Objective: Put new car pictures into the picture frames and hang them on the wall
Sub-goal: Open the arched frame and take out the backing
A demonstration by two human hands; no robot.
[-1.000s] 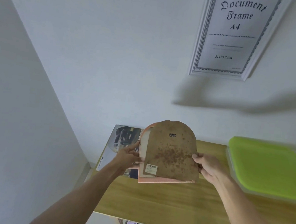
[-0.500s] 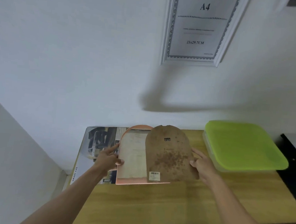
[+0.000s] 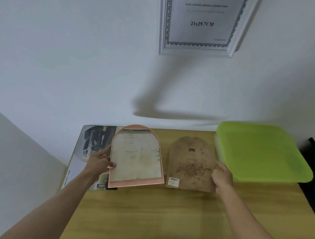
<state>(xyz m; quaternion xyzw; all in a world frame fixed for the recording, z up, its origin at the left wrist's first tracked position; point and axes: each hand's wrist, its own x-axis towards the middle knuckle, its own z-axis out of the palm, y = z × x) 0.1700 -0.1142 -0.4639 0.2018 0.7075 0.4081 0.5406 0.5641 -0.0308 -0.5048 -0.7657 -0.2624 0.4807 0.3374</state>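
With the backing board (image 3: 191, 163) off and gripped by my right hand (image 3: 222, 175) near the table's (image 3: 163, 212) far edge, my left hand (image 3: 99, 162) grips the arched frame (image 3: 137, 158); inserting a car picture (image 3: 93, 142) and hanging remain.

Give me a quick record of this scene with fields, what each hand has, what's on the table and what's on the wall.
left hand: grips the left edge of the pink arched frame, open back up
right hand: holds the right edge of the brown backing board, apart from the frame
table: car poster under the frame, green lidded container at right
wall: white document frame hanging
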